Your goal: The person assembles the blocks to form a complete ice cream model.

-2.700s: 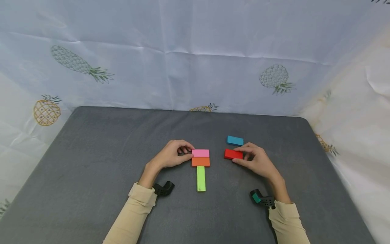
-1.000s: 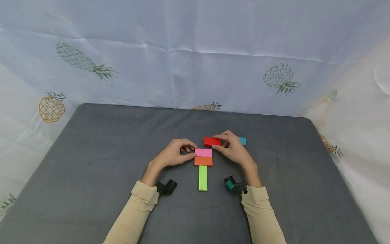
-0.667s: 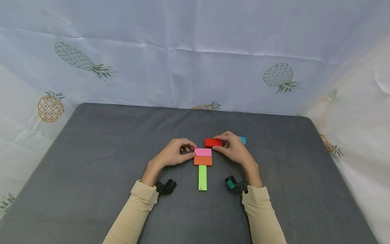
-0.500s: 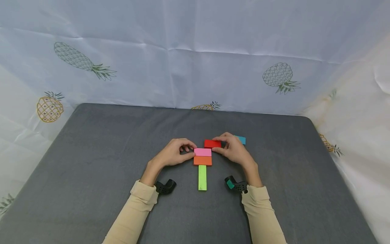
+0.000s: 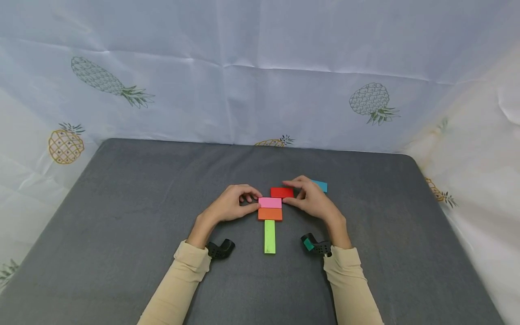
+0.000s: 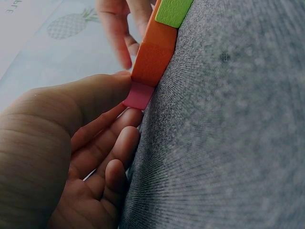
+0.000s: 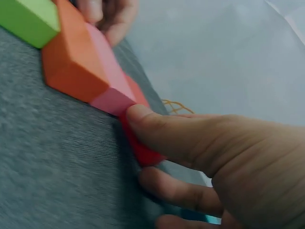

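In the head view, my left hand pinches the left end of a pink block with thumb and forefinger. Directly behind the pink block lies a red block, offset to the right; thumb and forefinger of my right hand hold its right end. An orange block touches the pink one's near side, and a lime green block runs from it toward me. The right wrist view has the thumb against the red block, where it meets the pink block.
A blue block lies behind my right hand, partly hidden by it. Grey cloth covers the table. A pale curtain with printed pineapples hangs behind the far edge.
My right hand has carried the red block leftward from beside the blue one, then drawn it toward me against the pink block. The left hand keeps its hold on the pink block.
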Demonstrator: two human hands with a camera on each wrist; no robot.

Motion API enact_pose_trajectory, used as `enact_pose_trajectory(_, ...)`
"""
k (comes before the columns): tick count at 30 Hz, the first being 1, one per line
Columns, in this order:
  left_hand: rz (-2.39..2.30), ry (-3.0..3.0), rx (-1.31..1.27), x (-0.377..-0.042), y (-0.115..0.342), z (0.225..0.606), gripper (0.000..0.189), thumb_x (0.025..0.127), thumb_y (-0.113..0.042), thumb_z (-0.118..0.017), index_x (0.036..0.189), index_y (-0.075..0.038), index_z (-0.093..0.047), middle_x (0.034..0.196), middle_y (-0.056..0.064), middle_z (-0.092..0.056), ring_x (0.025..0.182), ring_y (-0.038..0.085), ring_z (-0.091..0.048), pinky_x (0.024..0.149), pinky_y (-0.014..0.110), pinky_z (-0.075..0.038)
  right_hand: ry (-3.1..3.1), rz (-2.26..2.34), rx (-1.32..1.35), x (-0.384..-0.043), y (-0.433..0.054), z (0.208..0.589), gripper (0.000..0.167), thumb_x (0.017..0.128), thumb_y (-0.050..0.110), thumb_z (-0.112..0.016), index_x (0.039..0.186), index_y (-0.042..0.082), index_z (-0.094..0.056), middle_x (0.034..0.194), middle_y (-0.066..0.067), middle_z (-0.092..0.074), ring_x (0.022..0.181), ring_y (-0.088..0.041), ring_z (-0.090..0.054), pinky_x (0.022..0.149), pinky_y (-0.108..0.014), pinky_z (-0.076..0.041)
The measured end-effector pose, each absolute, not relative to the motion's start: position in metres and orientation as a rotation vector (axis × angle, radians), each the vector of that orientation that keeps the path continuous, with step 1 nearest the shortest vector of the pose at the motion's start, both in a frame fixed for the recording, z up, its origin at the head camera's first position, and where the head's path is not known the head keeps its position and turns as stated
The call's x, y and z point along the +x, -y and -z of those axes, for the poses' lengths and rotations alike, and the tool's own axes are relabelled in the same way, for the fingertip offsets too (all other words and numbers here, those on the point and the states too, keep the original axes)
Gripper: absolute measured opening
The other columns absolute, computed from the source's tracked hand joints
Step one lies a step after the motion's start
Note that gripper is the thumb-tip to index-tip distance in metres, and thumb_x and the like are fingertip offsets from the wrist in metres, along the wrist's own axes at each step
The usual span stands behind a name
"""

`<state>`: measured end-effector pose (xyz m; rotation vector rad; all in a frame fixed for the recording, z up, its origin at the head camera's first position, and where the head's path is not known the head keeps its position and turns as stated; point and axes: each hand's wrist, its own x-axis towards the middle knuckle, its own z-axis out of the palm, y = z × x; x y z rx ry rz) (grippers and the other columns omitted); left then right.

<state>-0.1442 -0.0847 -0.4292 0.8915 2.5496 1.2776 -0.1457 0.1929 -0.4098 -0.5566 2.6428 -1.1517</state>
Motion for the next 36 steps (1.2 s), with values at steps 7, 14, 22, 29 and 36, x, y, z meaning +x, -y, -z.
enact_pose_trajectory(7, -1.278, -2.548, 0.890, -0.143, 0.084, 0.430, 0.022, 0.092, -0.015, -0.075, 0.113, -0.007, -0.075, 0.099, 0.006, -0.072, 0.085, 0.012, -0.060, 0.078, 0.025, -0.050, -2.628, 1.145, -0.516, -0.144, -0.206, 0.405, 0.044, 0.093, 0.012, -0.075, 0.135, 0.002, -0.066, 0.121, -0.018, -0.060, 0.070, -0.015, -0.058, 0.066, -0.022, -0.046)
enact_pose_trajectory(14, -1.293, -2.541, 0.898, -0.143, 0.084, 0.430, 0.022, 0.093, -0.015, -0.075, 0.113, -0.007, -0.075, 0.100, 0.006, -0.072, 0.085, 0.013, -0.060, 0.078, 0.025, -0.050, -2.608, 1.138, -0.514, -0.145, -0.207, 0.406, 0.042, 0.095, 0.011, -0.072, 0.135, 0.001, -0.066, 0.119, -0.018, -0.060, 0.065, -0.013, -0.052, 0.061, -0.021, -0.043)
enact_pose_trajectory(22, -1.292, -2.546, 0.903, -0.144, 0.085, 0.433, 0.022, 0.093, -0.015, -0.075, 0.113, -0.007, -0.075, 0.099, 0.005, -0.072, 0.085, 0.010, -0.059, 0.077, 0.024, -0.049, -2.607, 1.135, -0.555, -0.146, -0.207, 0.408, 0.038, 0.096, 0.010, -0.071, 0.132, 0.000, -0.067, 0.122, -0.018, -0.064, 0.067, -0.013, -0.053, 0.061, -0.021, -0.043)
enact_pose_trajectory(29, -1.293, -2.545, 0.901, -0.144, 0.085, 0.431, 0.022, 0.092, -0.015, -0.075, 0.112, -0.007, -0.075, 0.100, 0.006, -0.072, 0.084, 0.010, -0.059, 0.077, 0.024, -0.049, -2.615, 1.127, -0.589, -0.149, -0.206, 0.410, 0.036, 0.096, 0.011, -0.070, 0.131, 0.001, -0.069, 0.124, -0.017, -0.067, 0.074, -0.013, -0.056, 0.066, -0.021, -0.045)
enact_pose_trajectory(36, -1.298, -2.540, 0.894, -0.144, 0.084, 0.429, 0.022, 0.092, -0.015, -0.076, 0.112, -0.007, -0.075, 0.100, 0.007, -0.073, 0.085, 0.013, -0.061, 0.077, 0.026, -0.050, -2.626, 1.129, -0.614, -0.150, -0.203, 0.410, 0.035, 0.096, 0.012, -0.071, 0.130, 0.001, -0.069, 0.123, -0.017, -0.068, 0.073, -0.011, -0.056, 0.066, -0.021, -0.045)
